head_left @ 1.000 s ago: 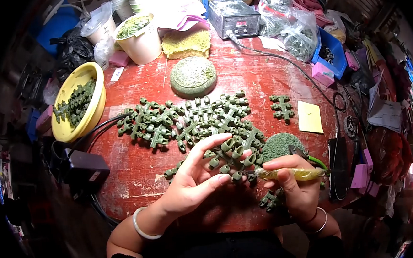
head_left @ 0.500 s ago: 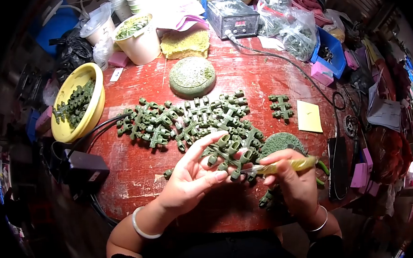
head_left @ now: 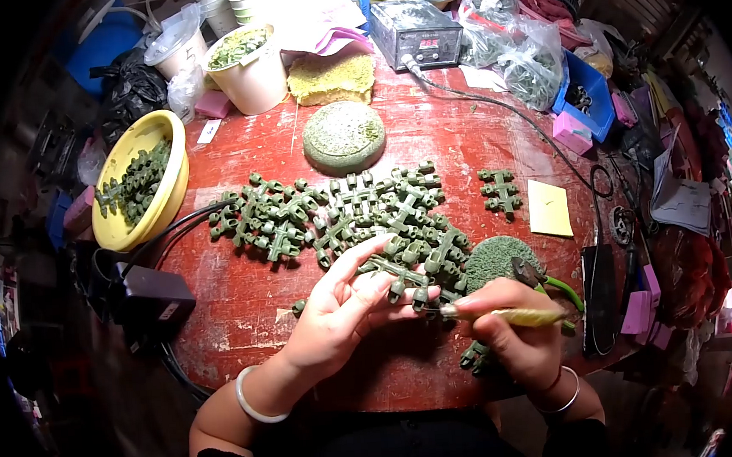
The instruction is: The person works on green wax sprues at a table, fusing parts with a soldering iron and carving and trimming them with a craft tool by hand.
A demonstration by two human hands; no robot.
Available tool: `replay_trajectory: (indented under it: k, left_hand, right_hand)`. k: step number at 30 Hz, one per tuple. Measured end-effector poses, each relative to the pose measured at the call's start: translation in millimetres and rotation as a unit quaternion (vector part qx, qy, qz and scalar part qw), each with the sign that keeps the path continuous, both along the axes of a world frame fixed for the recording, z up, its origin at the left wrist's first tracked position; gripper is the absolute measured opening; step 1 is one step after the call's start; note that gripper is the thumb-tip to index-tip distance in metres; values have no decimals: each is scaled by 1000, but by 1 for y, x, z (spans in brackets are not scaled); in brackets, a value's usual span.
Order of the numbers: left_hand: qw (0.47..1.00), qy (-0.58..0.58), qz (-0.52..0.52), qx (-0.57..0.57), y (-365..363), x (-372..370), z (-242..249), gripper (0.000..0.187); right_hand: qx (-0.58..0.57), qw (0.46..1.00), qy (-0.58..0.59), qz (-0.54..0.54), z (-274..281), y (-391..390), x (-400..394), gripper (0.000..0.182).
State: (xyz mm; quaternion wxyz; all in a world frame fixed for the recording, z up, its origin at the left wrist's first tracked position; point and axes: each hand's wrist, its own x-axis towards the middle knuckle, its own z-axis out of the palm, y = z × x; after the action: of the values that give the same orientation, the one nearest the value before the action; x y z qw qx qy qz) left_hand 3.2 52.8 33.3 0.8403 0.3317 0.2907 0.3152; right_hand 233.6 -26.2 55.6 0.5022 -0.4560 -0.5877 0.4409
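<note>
My left hand (head_left: 329, 326) is closed on a dark green branched piece (head_left: 405, 275) with small cup-shaped ends, held above the near side of the table. In my right hand (head_left: 520, 345) is a slim tool with a yellow handle (head_left: 527, 316); its pale tip meets or lies close to the piece's lower right end. The exact contact is too small to tell. A pile of similar green pieces (head_left: 381, 200) lies just beyond my hands. Beside my right hand are a round green textured pad (head_left: 495, 260) and a green-handled tool (head_left: 564, 289), partly hidden.
On the red table (head_left: 246, 339) stand a yellow bowl (head_left: 182, 169) of green pieces, a round speckled block (head_left: 345, 141), a yellow sponge (head_left: 330, 78) and a control box (head_left: 416, 38) with a cable. A yellow note (head_left: 549, 209) and a blue bin (head_left: 590, 98) are at right.
The green piece has been turned in my left hand, whose thumb has shifted upward. My right hand has rolled over, tilting the yellow-handled tool, with its tip slightly lower.
</note>
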Motion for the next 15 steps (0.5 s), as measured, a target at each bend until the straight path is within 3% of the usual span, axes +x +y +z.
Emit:
replay_trajectory:
  k: [4, 8, 10, 11, 13, 14, 15]
  left_hand:
    - [997, -69, 8, -41, 2, -1, -4, 47]
    - [999, -41, 28, -17, 0, 0, -4, 45]
    - [999, -25, 43, -21, 0, 1, -7, 42]
    - [999, -25, 43, -21, 0, 1, -6, 42]
    - [998, -55, 30, -30, 0, 2, -3, 39]
    - [998, -55, 30, -30, 0, 1, -4, 39]
    - [997, -60, 29, -31, -1, 0, -5, 37]
  right_hand:
    - [77, 993, -91, -1, 0, 6, -7, 21]
    - [62, 987, -138, 47, 2, 3, -1, 21]
    - [66, 997, -29, -12, 0, -2, -4, 22]
    - [66, 997, -29, -12, -1, -4, -6, 22]
    - [125, 981, -95, -110, -4, -6, -9, 23]
    - [200, 961, -168, -89, -6, 1, -7, 30]
    - [199, 961, -168, -89, -6, 1, -9, 30]
